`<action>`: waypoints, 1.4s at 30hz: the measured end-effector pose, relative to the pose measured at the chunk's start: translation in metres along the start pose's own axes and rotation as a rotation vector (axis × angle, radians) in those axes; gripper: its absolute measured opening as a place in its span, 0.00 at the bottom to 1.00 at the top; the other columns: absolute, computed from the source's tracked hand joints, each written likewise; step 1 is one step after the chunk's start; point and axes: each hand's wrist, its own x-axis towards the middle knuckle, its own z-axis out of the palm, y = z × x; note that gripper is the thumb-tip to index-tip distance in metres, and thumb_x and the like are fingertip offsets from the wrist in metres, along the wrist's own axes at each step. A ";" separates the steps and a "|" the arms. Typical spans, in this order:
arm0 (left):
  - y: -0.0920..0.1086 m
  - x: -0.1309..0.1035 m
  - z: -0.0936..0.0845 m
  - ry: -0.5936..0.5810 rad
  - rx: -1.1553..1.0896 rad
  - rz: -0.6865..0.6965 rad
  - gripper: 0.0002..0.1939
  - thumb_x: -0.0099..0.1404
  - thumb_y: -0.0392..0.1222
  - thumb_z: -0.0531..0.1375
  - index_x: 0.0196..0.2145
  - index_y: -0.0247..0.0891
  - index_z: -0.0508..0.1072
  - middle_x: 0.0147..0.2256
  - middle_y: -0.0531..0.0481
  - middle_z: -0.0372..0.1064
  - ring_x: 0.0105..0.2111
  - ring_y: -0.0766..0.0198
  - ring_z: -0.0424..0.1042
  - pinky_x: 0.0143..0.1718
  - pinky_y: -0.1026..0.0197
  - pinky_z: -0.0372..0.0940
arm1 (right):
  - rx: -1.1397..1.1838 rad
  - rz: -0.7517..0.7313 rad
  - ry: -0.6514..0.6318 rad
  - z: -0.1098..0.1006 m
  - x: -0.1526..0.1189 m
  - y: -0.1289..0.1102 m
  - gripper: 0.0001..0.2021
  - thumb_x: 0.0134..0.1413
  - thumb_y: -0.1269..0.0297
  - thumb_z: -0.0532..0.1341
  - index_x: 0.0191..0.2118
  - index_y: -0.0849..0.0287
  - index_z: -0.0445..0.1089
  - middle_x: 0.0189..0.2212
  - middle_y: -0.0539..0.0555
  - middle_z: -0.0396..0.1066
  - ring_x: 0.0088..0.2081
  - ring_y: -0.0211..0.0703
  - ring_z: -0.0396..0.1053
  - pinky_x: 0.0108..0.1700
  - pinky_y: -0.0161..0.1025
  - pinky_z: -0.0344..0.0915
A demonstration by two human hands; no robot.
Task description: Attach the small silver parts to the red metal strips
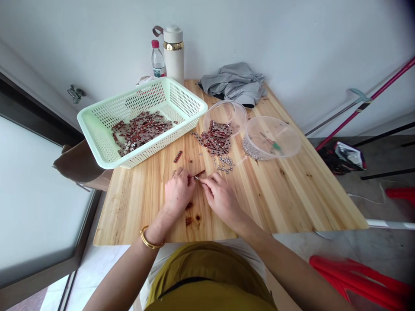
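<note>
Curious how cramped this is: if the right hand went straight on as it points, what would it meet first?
Probably the left hand, close ahead of the right hand, with a dark red strip at their fingertips; depth is unclear.

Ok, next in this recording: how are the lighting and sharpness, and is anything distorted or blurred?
Head view: light is soft and fairly even across the pale wall; head view: the red plastic item at lower right looks blurred; head view: the far right upper corner darkens; head view: the brown strip at the left hand is too small for fine detail.
</note>
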 end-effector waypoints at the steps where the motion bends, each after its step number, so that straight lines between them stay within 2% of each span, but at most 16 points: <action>1: 0.000 0.000 0.000 0.002 0.007 0.003 0.06 0.66 0.39 0.53 0.33 0.39 0.69 0.37 0.49 0.70 0.38 0.62 0.70 0.32 0.62 0.61 | -0.005 0.003 -0.003 0.000 0.001 0.000 0.13 0.64 0.69 0.51 0.45 0.57 0.71 0.36 0.56 0.66 0.37 0.44 0.69 0.39 0.40 0.67; 12: -0.001 0.000 0.004 0.004 0.016 0.000 0.05 0.66 0.39 0.54 0.33 0.40 0.69 0.37 0.49 0.70 0.39 0.61 0.70 0.34 0.62 0.61 | -0.073 0.029 -0.049 0.000 0.001 -0.004 0.13 0.62 0.72 0.51 0.44 0.57 0.71 0.36 0.55 0.65 0.34 0.42 0.68 0.35 0.38 0.65; 20: 0.004 0.001 -0.004 -0.045 0.014 -0.036 0.06 0.66 0.39 0.54 0.33 0.39 0.69 0.38 0.48 0.70 0.38 0.61 0.70 0.34 0.62 0.62 | -0.130 0.010 -0.070 -0.002 0.003 -0.009 0.14 0.61 0.74 0.51 0.46 0.56 0.71 0.38 0.56 0.67 0.33 0.40 0.67 0.32 0.36 0.63; 30: 0.001 0.001 -0.002 -0.004 0.027 -0.003 0.05 0.65 0.37 0.54 0.32 0.39 0.69 0.37 0.50 0.71 0.37 0.62 0.70 0.32 0.62 0.60 | 0.112 0.006 -0.027 -0.004 0.011 0.012 0.11 0.61 0.74 0.54 0.43 0.58 0.71 0.38 0.56 0.70 0.42 0.43 0.69 0.44 0.40 0.66; 42: 0.002 -0.001 -0.002 -0.027 0.012 -0.009 0.05 0.66 0.38 0.54 0.33 0.40 0.70 0.38 0.49 0.71 0.39 0.61 0.70 0.35 0.62 0.62 | -0.079 -0.018 -0.136 -0.010 0.008 -0.002 0.12 0.61 0.74 0.53 0.44 0.57 0.70 0.37 0.55 0.66 0.35 0.40 0.67 0.35 0.36 0.63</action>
